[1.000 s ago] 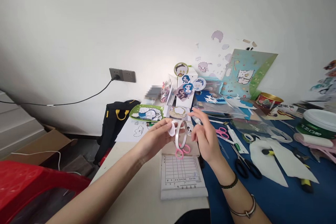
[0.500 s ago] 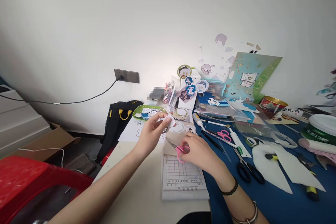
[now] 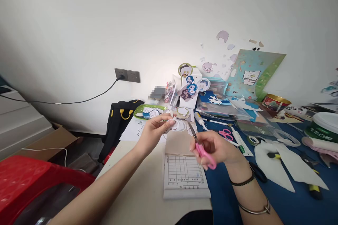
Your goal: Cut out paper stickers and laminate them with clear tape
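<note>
My left hand (image 3: 155,130) is raised over the desk and pinches a roll of clear tape with a white round cutout (image 3: 171,123) between thumb and fingers. My right hand (image 3: 215,147) is closed on small pink-handled scissors (image 3: 201,147), held above the desk with the blades pointing up and left toward the cutout. The blade tips stay a little apart from my left hand. Below both hands lies a pad with a printed grid (image 3: 185,175).
A second pair of pink scissors (image 3: 225,133), a glue pen (image 3: 239,141), black scissors (image 3: 257,172), white paper scraps (image 3: 280,165), a green-and-white tub (image 3: 323,126) and sticker sheets crowd the blue mat (image 3: 264,197). A red chair (image 3: 31,182) stands at lower left.
My right hand dropped to the desk, took up the pink scissors and lifted them, blades up. My left hand stayed raised with the tape and cutout.
</note>
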### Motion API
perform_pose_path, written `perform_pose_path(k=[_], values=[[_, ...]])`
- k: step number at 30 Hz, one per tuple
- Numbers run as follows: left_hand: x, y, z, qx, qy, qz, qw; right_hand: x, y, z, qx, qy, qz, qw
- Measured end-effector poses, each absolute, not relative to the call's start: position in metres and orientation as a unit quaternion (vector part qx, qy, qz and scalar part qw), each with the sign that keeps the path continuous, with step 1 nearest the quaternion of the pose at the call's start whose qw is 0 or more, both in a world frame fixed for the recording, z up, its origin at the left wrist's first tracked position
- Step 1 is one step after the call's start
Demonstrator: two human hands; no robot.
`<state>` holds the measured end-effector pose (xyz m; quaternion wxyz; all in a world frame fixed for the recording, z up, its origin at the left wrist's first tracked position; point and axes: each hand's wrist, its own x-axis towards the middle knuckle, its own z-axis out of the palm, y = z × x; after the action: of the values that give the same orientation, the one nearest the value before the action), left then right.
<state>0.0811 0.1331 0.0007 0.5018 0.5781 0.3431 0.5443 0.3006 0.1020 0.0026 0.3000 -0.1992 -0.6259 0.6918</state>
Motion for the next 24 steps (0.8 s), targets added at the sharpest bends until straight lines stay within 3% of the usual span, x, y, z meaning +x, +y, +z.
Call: perform_pose_path(k=[3,16,24], values=[[0.080,0.132,0.001,0.599,0.331,0.525,0.507,0.301,0.109,-0.003,-0.228,-0.612,0.672,0.348],[0.081,0.127,0.004,0.619,0.327,0.481,0.528,0.296,0.110,-0.001,-0.287,-0.636,0.644,0.315],[0.083,0.122,0.011,0.656,0.334,0.468,0.490,0.291,0.109,-0.001,-0.279,-0.633,0.654,0.307]])
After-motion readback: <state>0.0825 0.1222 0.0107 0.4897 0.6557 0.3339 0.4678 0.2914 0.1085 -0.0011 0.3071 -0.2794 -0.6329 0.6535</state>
